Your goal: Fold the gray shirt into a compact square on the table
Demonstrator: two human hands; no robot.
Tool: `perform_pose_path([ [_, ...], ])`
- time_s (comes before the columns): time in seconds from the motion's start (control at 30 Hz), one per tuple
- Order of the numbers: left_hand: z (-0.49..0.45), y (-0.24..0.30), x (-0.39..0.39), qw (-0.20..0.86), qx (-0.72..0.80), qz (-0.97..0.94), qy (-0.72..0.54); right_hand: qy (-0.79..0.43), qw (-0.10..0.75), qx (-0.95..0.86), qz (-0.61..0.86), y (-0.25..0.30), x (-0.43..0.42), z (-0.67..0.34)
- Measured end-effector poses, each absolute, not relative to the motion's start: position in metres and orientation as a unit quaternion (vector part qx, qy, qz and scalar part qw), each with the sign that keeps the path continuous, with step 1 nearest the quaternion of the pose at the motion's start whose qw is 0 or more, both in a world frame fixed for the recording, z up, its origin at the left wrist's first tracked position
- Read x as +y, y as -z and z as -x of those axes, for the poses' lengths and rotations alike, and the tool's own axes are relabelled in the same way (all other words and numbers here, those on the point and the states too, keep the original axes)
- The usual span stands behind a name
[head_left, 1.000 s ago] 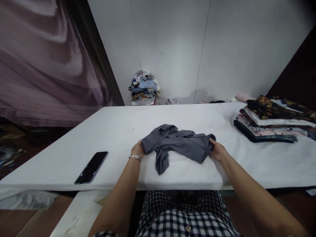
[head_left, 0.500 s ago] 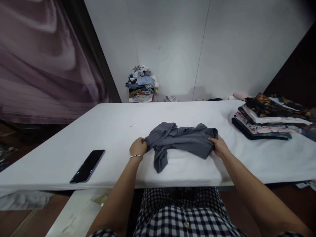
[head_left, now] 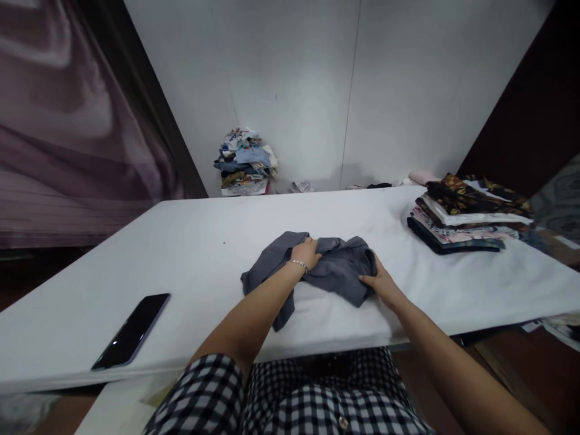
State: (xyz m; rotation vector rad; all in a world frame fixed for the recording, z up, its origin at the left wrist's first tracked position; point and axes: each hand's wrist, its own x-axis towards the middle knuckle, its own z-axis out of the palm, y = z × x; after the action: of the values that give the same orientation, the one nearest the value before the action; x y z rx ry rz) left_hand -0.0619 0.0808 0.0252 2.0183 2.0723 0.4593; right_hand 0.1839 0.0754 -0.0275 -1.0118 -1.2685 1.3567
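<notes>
A crumpled grey garment (head_left: 339, 271) lies near the front edge of the white-covered table (head_left: 190, 241). My left hand (head_left: 307, 252), with a bracelet at the wrist, reaches across to the garment's middle, its bent fingers closed on the cloth there. At the right end my right hand (head_left: 379, 281) grips the fabric, thumb on top and the other fingers hidden behind the edge. A loose flap hangs toward me below my left forearm. How the layers lie under my left hand is hidden.
On the right stands a stack of folded clothes (head_left: 466, 223). A black phone (head_left: 131, 331) lies at the left front. Behind the table's far edge, a tall clothes pile (head_left: 244, 162) rests against the wall. A purple curtain (head_left: 81, 139) hangs at the left.
My left hand has let go of the garment's left end and moved right to its middle. My right hand keeps its hold on the right end. The view has shifted slightly.
</notes>
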Motion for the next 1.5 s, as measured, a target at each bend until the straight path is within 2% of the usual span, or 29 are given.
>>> perform_pose_path([
  [0.13, 0.066, -0.019, 0.112, 0.138, 0.744, -0.624, -0.195, -0.53, 0.49, -0.548, 0.423, 0.039, 0.076, -0.188],
  [0.23, 0.088, -0.032, 0.138, 0.129, 0.763, -0.58, -0.253, -0.56, 0.496, -0.518, 0.414, 0.037, 0.078, -0.19],
  [0.37, 0.123, -0.078, 0.183, 0.117, 0.759, -0.518, -0.375, -0.602, 0.511, -0.46, 0.405, 0.008, 0.1, -0.189],
  [0.57, 0.139, -0.145, 0.245, 0.097, 0.674, -0.51, -0.526, -0.605, 0.564, -0.384, 0.41, -0.028, 0.17, -0.186],
  [0.63, 0.138, -0.142, 0.243, 0.09, 0.665, -0.533, -0.515, -0.595, 0.543, -0.376, 0.459, -0.019, 0.184, -0.191],
  [0.77, 0.132, -0.101, 0.188, 0.095, 0.693, -0.604, -0.382, -0.569, 0.47, -0.409, 0.538, 0.019, 0.182, -0.208],
  [0.87, 0.12, -0.061, 0.117, 0.131, 0.675, -0.668, -0.283, -0.537, 0.451, -0.476, 0.531, 0.042, 0.17, -0.215],
  [0.97, 0.108, -0.033, 0.05, 0.117, 0.644, -0.726, -0.211, -0.462, 0.415, -0.596, 0.509, 0.05, 0.163, -0.212],
  [1.1, 0.113, -0.01, -0.001, 0.088, 0.715, -0.678, -0.144, -0.372, 0.365, -0.717, 0.462, 0.048, 0.162, -0.201],
  [1.2, 0.132, 0.001, -0.014, 0.097, 0.776, -0.61, -0.125, -0.388, 0.364, -0.717, 0.451, 0.037, 0.166, -0.201],
  [1.27, 0.146, 0.003, -0.016, 0.115, 0.792, -0.587, -0.121, -0.384, 0.397, -0.7, 0.452, 0.027, 0.169, -0.212],
  [1.4, 0.175, -0.005, -0.02, 0.162, 0.803, -0.56, -0.127, -0.297, 0.47, -0.661, 0.505, 0.02, 0.175, -0.254],
  [1.5, 0.196, -0.013, -0.024, 0.337, 0.761, -0.502, -0.234, -0.285, 0.401, -0.646, 0.583, 0.035, 0.172, -0.285],
])
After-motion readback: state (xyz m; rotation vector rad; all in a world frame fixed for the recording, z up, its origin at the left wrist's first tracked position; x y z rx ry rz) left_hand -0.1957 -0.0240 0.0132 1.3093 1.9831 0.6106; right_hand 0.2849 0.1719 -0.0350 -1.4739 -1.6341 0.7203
